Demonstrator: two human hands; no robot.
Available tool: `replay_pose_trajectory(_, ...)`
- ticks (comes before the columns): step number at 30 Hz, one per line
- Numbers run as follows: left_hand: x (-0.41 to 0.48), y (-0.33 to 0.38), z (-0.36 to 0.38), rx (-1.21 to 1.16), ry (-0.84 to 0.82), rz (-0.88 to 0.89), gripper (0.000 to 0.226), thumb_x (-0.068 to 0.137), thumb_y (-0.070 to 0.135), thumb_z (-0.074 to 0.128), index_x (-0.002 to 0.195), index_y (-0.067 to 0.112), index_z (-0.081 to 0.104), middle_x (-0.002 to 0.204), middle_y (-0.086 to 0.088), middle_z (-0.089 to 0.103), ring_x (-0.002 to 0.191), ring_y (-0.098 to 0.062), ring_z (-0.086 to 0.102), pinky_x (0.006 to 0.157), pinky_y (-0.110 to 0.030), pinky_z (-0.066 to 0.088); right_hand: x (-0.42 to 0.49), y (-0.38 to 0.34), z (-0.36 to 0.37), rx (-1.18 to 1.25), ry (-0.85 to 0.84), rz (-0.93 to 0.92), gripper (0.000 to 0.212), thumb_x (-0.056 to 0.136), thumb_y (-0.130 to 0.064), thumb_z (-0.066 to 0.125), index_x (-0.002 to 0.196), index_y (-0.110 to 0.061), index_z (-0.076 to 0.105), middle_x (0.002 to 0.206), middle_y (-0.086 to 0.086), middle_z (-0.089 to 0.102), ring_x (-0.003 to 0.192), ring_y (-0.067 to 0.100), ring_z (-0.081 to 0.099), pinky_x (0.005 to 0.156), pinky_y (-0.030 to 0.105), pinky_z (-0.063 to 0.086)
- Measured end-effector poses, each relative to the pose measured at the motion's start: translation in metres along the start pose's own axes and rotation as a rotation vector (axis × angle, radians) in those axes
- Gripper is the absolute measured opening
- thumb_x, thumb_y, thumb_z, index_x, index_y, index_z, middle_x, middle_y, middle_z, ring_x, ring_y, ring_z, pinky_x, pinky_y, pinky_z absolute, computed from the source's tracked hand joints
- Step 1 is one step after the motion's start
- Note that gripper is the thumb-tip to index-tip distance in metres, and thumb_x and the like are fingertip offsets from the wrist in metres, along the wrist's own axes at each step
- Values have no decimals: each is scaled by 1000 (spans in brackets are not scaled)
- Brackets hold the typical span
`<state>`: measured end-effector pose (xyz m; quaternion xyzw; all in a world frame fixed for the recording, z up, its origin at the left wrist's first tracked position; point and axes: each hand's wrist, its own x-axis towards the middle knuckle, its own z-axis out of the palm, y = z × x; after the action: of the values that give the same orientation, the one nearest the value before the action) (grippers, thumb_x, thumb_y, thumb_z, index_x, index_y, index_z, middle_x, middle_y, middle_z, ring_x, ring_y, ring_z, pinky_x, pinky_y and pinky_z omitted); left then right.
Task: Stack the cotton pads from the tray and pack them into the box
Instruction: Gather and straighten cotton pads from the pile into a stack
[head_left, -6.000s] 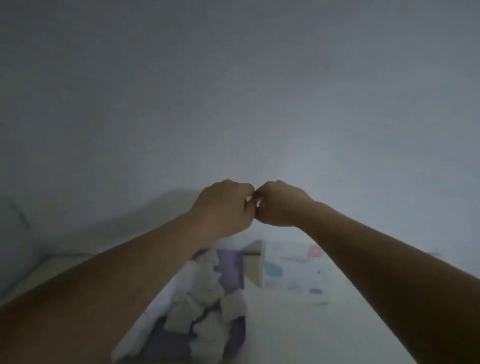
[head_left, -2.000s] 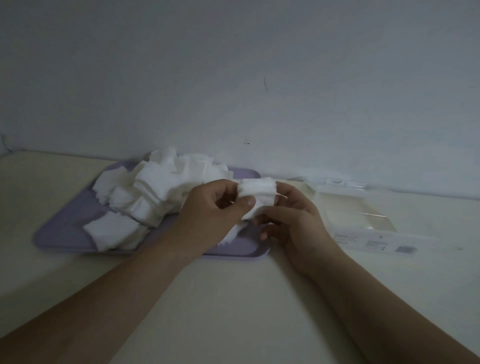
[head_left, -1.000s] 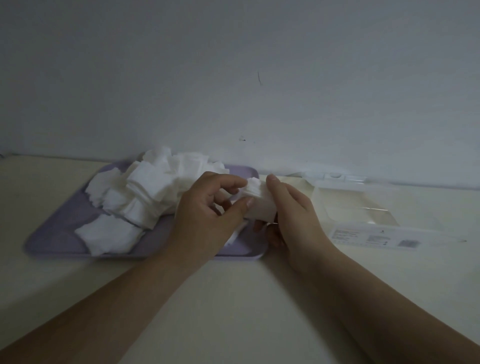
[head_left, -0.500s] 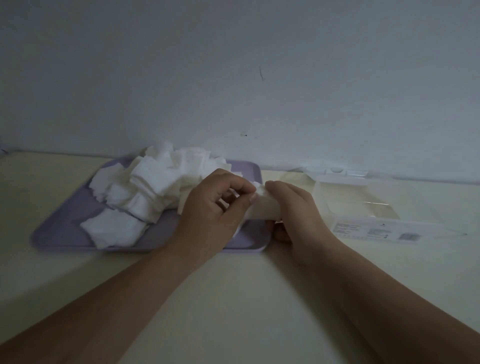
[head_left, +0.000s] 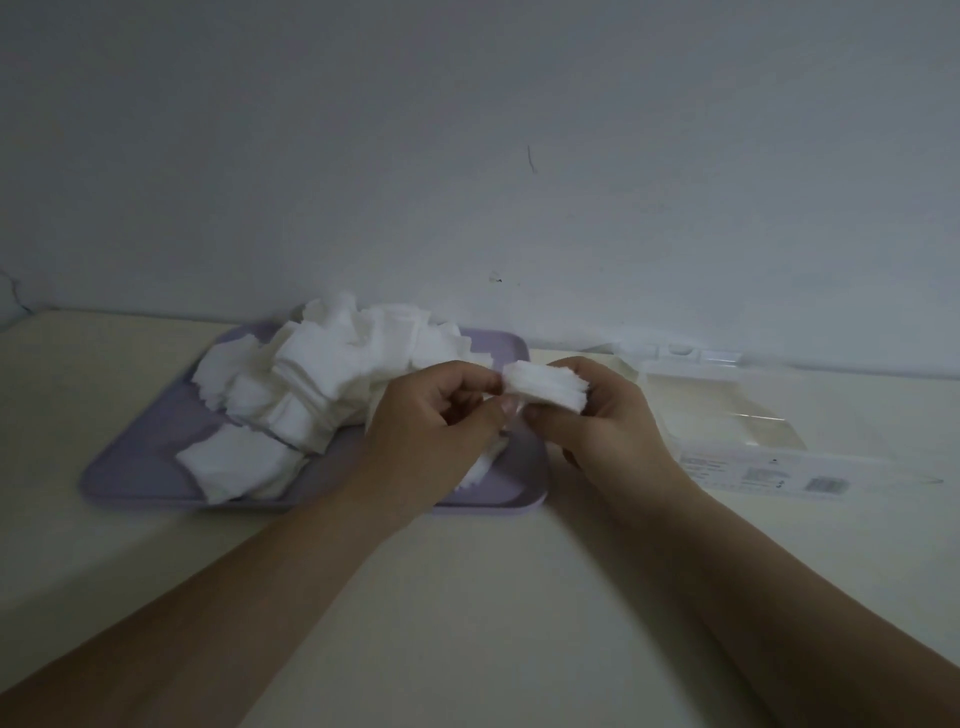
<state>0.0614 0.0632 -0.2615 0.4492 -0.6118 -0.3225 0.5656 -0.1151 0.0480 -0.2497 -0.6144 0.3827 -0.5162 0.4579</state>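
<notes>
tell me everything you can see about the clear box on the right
The clear plastic box lies on the cream table, right of the purple tray, near the wall. It looks open and empty, with a hinged lid edge at the back and a printed label with a barcode on its front. Neither hand touches it.

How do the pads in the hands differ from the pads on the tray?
The held stack is squared up, edges aligned; the tray pile is loose and jumbled. The held stack is small and lifted between the left hand and right hand; the tray pile is far bigger and rests on the purple tray. Both are white square pads.
</notes>
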Motion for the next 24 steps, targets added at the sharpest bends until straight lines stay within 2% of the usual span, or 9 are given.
replay_pose_trajectory(3, 0, 0, 0, 1, 37, -14, 2, 89, 10, 77, 91, 11, 77, 84, -9, 77, 77, -20, 71, 73, -33, 57, 1, 3, 2, 37, 111, -9, 23, 82, 10, 65, 86, -13, 64, 67, -7, 64, 63, 8, 57, 60, 22, 46)
replay_pose_trajectory(5, 1, 0, 1, -21, 17, -26, 15, 86, 11, 80, 100, 13, 75, 80, -9, 74, 72, -21, 67, 70, -32, 54, 1, 5, 4, 89, 90, 26, 24, 79, 11, 60, 84, -12, 63, 73, 8, 63, 71, 19, 57, 67, 33, 44)
replay_pose_trajectory(7, 1, -2, 2, -25, -14, -3, 33, 83, 11, 83, 113, 19, 72, 72, -8, 63, 64, -17, 57, 63, -30, 49, 2, 7, 5, 122, 32, 55, 23, 74, 7, 58, 81, -14, 63, 74, 13, 62, 73, 22, 57, 69, 36, 44)
replay_pose_trajectory(9, 0, -3, 2, 7, -59, 45, 32, 84, 13, 81, 113, 24, 74, 72, -11, 65, 62, -28, 55, 61, -38, 48, 1, 9, 7, 116, -1, 47, 23, 73, 5, 59, 83, -15, 63, 77, 12, 67, 77, 25, 63, 71, 37, 49)
replay_pose_trajectory(11, 0, -2, 1, 6, -75, 47, 22, 87, 11, 80, 107, 21, 78, 81, -20, 72, 72, -40, 62, 65, -46, 52, 1, 8, 8, 113, 38, 12, 26, 77, 12, 62, 87, -12, 62, 84, 13, 74, 85, 32, 72, 76, 41, 56)
replay_pose_trajectory(14, -2, -1, 1, 22, -52, 17, 17, 87, 3, 78, 101, 13, 77, 81, -15, 74, 66, -16, 64, 64, -29, 52, -1, 5, 8, 121, 124, -1, 38, 81, 27, 54, 86, -11, 57, 85, 12, 75, 82, 24, 73, 71, 27, 57)
replay_pose_trajectory(16, -2, -1, 2, 27, -54, 10, 15, 88, 2, 76, 97, 13, 76, 78, -14, 73, 63, -13, 61, 60, -25, 50, -1, 5, 10, 128, 132, 16, 41, 83, 27, 48, 90, -13, 57, 87, 11, 71, 82, 19, 70, 71, 22, 54)
replay_pose_trajectory(21, -1, -6, 4, 71, -22, 29, 12, 89, 8, 75, 98, 16, 75, 74, -14, 69, 63, -17, 60, 58, -37, 51, -1, 5, 15, 24, 34, 25, 46, 83, 3, 52, 118, -25, 64, 115, 3, 74, 114, 20, 68, 104, 41, 52)
replay_pose_trajectory(24, -2, -6, 5, 109, 3, 45, 9, 93, 17, 71, 101, 20, 74, 75, -7, 70, 64, -16, 61, 62, -32, 51, -2, 5, 17, 21, -23, 38, 45, 93, 4, 49, 127, -23, 61, 120, 2, 73, 118, 19, 67, 108, 46, 50)
